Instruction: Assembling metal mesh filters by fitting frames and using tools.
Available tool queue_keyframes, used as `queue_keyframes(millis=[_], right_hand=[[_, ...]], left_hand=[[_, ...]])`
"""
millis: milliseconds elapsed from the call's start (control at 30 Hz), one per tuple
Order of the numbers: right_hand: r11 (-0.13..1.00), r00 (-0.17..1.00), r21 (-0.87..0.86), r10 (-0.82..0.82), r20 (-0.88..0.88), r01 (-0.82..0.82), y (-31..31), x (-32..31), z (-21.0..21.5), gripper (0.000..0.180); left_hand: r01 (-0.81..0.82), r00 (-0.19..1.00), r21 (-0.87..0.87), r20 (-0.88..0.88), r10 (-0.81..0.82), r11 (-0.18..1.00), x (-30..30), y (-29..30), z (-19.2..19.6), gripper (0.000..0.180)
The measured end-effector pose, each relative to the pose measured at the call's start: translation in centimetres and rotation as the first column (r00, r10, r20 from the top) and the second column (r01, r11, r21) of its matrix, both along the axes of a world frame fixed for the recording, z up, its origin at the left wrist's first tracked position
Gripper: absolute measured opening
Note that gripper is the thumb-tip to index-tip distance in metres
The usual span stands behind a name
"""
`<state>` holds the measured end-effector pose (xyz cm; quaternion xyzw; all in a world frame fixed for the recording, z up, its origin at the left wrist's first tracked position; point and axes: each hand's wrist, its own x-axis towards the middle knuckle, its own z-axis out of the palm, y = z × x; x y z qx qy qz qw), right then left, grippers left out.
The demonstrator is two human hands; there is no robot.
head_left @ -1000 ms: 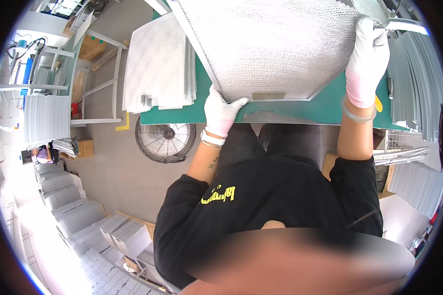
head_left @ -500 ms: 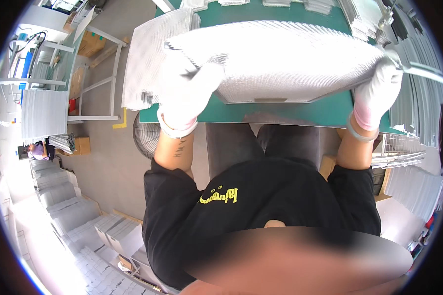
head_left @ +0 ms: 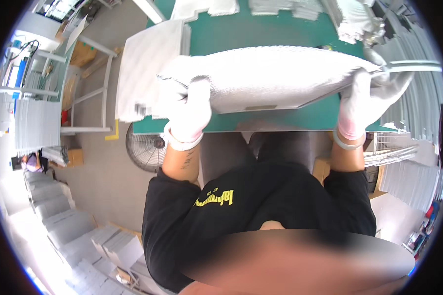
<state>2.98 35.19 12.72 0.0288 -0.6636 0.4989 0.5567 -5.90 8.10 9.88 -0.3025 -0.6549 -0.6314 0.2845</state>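
Mesh panel (head_left: 280,78): silvery, bowed along its far edge, lifted over the near part of the bench; whether its lower edge touches down, an onlooker cannot tell.
Left hand (head_left: 189,105): white-gloved, its grip closed on the panel's left end, thumb uppermost; glare hides the fingertips.
Right hand (head_left: 363,101): gloved as well, its grip narrowed at the panel's right corner, apparently a thumb-and-finger pinch, the other fingers spread loosely.
Panel step: by the look of it, mid-handling, 2 hands sharing the load.
Panel's next move: would call for level support from both ends and a firmer right grip, lest the mesh flex or slip.
Bench (head_left: 261,34): green-topped, in front of the worker.
Mesh stack (head_left: 150,69): lying on the bench, just left of the left hand.
Floor fan (head_left: 145,150): below, near the bench's left corner.
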Motion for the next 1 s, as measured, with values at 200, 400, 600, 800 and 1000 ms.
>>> queue_keyframes(millis=[200,400,600,800,1000], right_hand=[[0.829,0.92,0.455,0.166,0.354,-0.325,4.3,0.7,4.1,0.047],[0.417,0.838,0.739,0.119,0.532,-0.529,5.2,0.5,11.6,0.035],[0.147,0.816,0.805,0.031,0.577,-0.575,2.3,-0.4,13.8,0.031],[0.228,0.765,0.736,0.074,0.64,-0.638,-1.1,-1.5,13.3,0.034],[0.223,0.692,0.659,0.12,0.712,-0.718,-1.7,-1.9,12.9,0.04]], left_hand=[[-0.047,0.988,0.031,0.15,0.042,0.998,-0.8,-0.6,-2.3,0.013],[0.303,0.953,-0.171,0.067,-0.295,0.938,-1.3,-2.7,0.8,0.016],[0.408,0.9,-0.057,0.193,-0.391,0.911,-0.4,-1.5,4.6,0.017],[0.275,0.957,0.09,0.067,-0.281,0.957,0.4,-0.8,3.6,0.045],[0.098,0.984,0.457,0.086,-0.153,0.884,0.4,1.4,2.9,0.067]])
